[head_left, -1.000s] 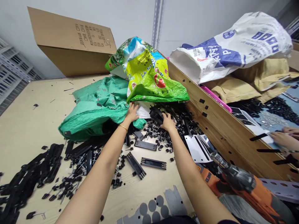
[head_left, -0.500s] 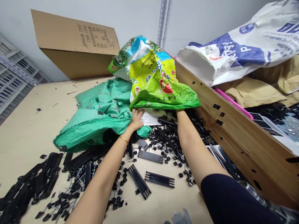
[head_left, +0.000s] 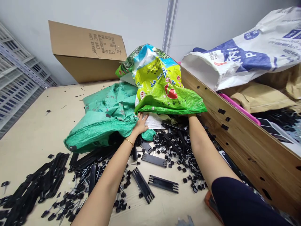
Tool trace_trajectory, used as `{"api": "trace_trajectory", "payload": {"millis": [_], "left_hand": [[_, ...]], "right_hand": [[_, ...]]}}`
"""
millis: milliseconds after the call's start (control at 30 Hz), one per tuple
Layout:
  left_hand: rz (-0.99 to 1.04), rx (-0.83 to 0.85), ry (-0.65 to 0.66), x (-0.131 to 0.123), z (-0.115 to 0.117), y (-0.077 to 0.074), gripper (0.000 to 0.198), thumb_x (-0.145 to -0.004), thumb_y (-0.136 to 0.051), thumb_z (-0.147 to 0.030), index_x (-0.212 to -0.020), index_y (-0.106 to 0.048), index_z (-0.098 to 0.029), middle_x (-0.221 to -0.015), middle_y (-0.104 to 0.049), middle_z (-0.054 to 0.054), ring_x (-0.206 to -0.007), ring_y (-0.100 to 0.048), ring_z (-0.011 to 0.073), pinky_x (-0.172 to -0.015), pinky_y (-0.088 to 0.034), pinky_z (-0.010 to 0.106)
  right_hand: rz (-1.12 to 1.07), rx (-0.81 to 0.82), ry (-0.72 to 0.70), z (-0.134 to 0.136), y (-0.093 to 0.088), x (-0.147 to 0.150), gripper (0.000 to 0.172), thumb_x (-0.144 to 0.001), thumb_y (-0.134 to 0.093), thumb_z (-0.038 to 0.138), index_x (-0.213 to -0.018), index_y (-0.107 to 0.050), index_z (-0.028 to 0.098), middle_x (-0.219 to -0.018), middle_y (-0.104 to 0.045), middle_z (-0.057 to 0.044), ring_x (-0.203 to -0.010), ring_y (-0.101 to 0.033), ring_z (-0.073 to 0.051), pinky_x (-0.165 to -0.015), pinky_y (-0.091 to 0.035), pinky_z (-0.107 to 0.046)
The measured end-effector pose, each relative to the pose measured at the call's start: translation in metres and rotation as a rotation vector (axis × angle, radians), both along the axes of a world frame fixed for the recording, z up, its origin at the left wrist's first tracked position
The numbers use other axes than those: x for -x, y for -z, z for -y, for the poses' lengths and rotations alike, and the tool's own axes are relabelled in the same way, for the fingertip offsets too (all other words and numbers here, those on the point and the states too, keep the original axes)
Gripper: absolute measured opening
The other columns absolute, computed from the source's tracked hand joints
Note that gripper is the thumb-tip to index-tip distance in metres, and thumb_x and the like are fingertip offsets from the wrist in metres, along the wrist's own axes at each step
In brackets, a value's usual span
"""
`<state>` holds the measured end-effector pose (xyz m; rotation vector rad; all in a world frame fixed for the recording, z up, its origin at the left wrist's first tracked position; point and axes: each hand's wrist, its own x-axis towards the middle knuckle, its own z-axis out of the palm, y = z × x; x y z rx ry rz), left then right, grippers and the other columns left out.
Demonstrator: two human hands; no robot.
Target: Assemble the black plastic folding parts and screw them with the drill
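Note:
My left hand point(head_left: 141, 123) reaches to the lower edge of a yellow-green printed woven bag point(head_left: 172, 97). Its fingers are spread, the tips at the bag's rim, with a teal woven sack point(head_left: 103, 121) beside it and white sheeting point(head_left: 154, 121) under the rim. My right forearm point(head_left: 202, 144) goes in beneath the same bag's mouth, so the right hand is hidden. Small black-headed metal pins point(head_left: 170, 153) lie heaped below the bag. Flat black slotted plates point(head_left: 163, 183) lie between my forearms.
Long black plastic parts point(head_left: 35, 185) lie at the left. A cardboard box point(head_left: 87, 47) stands at the back. On the right, a wooden board point(head_left: 235, 135) forms a side wall, with a white-blue sack point(head_left: 244, 56) beyond it. White plastic crates point(head_left: 21, 72) stand at far left.
The view has shifted slightly, moving the scene right and down. My right wrist has moved a little right under the bag's rim. My left hand keeps its place at the rim.

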<state>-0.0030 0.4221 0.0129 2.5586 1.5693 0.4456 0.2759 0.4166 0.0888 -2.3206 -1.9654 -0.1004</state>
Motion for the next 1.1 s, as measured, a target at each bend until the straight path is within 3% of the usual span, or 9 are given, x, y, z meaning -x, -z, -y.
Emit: {"api": "trace_trajectory", "payload": {"millis": [100,200,400,533,667,767,833,967,1100], "left_hand": [[0.006,0.007,-0.004,0.0,0.0,0.0,0.08,-0.066,-0.061,-0.028,-0.142,-0.037,-0.018,-0.145,-0.033,0.015,-0.138,-0.021,0.0398,-0.115,-0.011,0.055],[0.008,0.025,-0.001,0.001,0.001,-0.001,0.079,-0.067,-0.06,-0.027,-0.142,-0.037,-0.019,-0.147,-0.03,0.015,-0.138,-0.02,0.0396,-0.114,-0.016,0.052],[-0.038,0.035,0.0,0.002,0.002,-0.01,0.083,-0.067,-0.06,-0.027,-0.144,-0.031,-0.018,-0.147,-0.029,0.014,-0.139,-0.019,0.0377,-0.112,-0.023,0.048],[-0.151,0.082,-0.014,-0.005,0.002,-0.034,0.084,-0.066,-0.062,-0.029,-0.143,-0.032,-0.017,-0.142,-0.036,0.017,-0.135,-0.023,0.0392,-0.108,-0.025,0.053],[-0.159,-0.001,-0.075,-0.024,0.007,-0.066,0.061,-0.075,-0.054,-0.031,-0.132,-0.047,-0.014,-0.125,-0.052,0.02,-0.123,-0.039,0.0399,-0.105,-0.021,0.059],[-0.09,-0.007,-0.105,-0.047,0.014,-0.082,0.044,-0.081,-0.044,-0.026,-0.12,-0.056,-0.009,-0.112,-0.06,0.021,-0.116,-0.048,0.0375,-0.101,-0.03,0.053],[-0.035,0.103,-0.101,-0.067,0.015,-0.086,0.043,-0.083,-0.041,-0.026,-0.12,-0.055,-0.01,-0.112,-0.062,0.02,-0.112,-0.053,0.0342,-0.097,-0.037,0.046],[0.067,0.311,-0.092,-0.108,0.002,-0.078,0.051,-0.085,-0.044,-0.036,-0.132,-0.046,-0.016,-0.121,-0.061,0.015,-0.113,-0.056,0.0294,-0.092,-0.042,0.036],[0.118,0.34,-0.141,-0.149,-0.025,-0.063,0.067,-0.08,-0.052,-0.05,-0.136,-0.041,-0.015,-0.132,-0.053,0.019,-0.119,-0.052,0.0337,-0.094,-0.042,0.039]], "right_hand": [[0.051,0.065,0.106,-0.004,0.005,-0.007,0.035,-0.093,-0.049,0.036,-0.12,-0.054,0.015,-0.122,-0.055,-0.009,-0.106,-0.057,-0.02,-0.09,-0.049,-0.042],[0.085,0.08,0.184,0.001,0.012,-0.001,0.037,-0.088,-0.053,0.022,-0.124,-0.054,0.015,-0.13,-0.053,-0.015,-0.119,-0.049,-0.028,-0.096,-0.041,-0.046],[0.106,0.081,0.254,0.055,0.014,0.017,0.038,-0.087,-0.033,0.007,-0.118,-0.055,0.003,-0.11,-0.062,-0.026,-0.109,-0.055,-0.031,-0.088,-0.037,-0.043],[0.096,0.094,0.124,0.097,0.006,0.032,0.037,-0.087,-0.039,0.008,-0.121,-0.052,0.012,-0.105,-0.065,-0.018,-0.106,-0.055,-0.027,-0.087,-0.036,-0.038],[0.056,0.145,0.023,0.122,0.003,0.052,0.03,-0.082,-0.051,0.012,-0.11,-0.058,0.015,-0.107,-0.065,-0.015,-0.109,-0.051,-0.028,-0.087,-0.038,-0.038],[0.001,0.161,-0.003,0.137,0.003,0.058,0.036,-0.077,-0.062,0.023,-0.112,-0.058,0.014,-0.116,-0.06,-0.014,-0.112,-0.049,-0.029,-0.089,-0.039,-0.039],[-0.09,0.078,0.007,0.155,0.003,0.06,0.042,-0.078,-0.063,0.028,-0.117,-0.055,0.014,-0.124,-0.055,-0.015,-0.113,-0.048,-0.029,-0.093,-0.039,-0.041],[-0.324,-0.216,-0.11,0.231,0.014,0.076,0.03,-0.084,-0.053,0.026,-0.113,-0.056,0.015,-0.122,-0.056,-0.015,-0.115,-0.048,-0.027,-0.097,-0.04,-0.044],[-0.486,-0.281,-0.363,0.341,0.058,0.096,0.033,-0.079,-0.049,0.017,-0.11,-0.056,0.023,-0.108,-0.065,-0.008,-0.099,-0.061,-0.022,-0.086,-0.051,-0.04]]}}
